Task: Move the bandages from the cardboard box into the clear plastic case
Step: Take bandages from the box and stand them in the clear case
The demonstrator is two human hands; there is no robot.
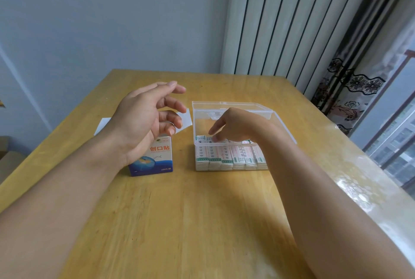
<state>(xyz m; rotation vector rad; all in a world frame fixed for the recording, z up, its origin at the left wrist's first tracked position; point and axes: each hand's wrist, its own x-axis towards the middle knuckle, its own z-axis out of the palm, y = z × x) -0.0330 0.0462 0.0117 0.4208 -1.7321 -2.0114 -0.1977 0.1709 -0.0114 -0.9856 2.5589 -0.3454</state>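
The right hand [233, 127] reaches into the open clear plastic case [226, 108], fingertips pressing the upright bandages [224, 155] tidy against its front wall, while the left hand [143, 112] hovers loosely spread, holding nothing, over the cardboard box [155, 159] beside it.

On counter [202, 211]: cardboard box [157, 157] upright at left, plastic case [229, 135] just right of it, apart. Bandages [226, 157] stacked in rows inside case, along its near wall. Lid [233, 108] up at case's far side. Paper sheet [184, 121] flat behind box, left of case.
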